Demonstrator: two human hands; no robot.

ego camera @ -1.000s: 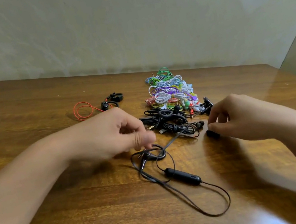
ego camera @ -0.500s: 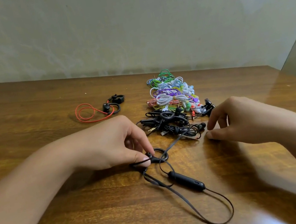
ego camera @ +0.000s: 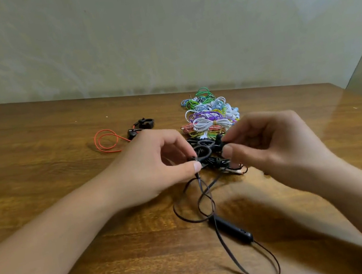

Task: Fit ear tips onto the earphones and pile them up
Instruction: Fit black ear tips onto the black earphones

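No text, label or number is legible.

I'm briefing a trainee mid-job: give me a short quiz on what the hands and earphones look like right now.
1. True or false: the left hand pinches the earbud end of the black earphone cable.
2. What lies on the table left of the colourful pile of earphones? A) a red-corded earphone B) a pair of scissors C) a phone
3. What does the right hand pinch at its fingertips?

Key
1. True.
2. A, the red-corded earphone.
3. A small black piece, likely an ear tip; too small to tell for sure.
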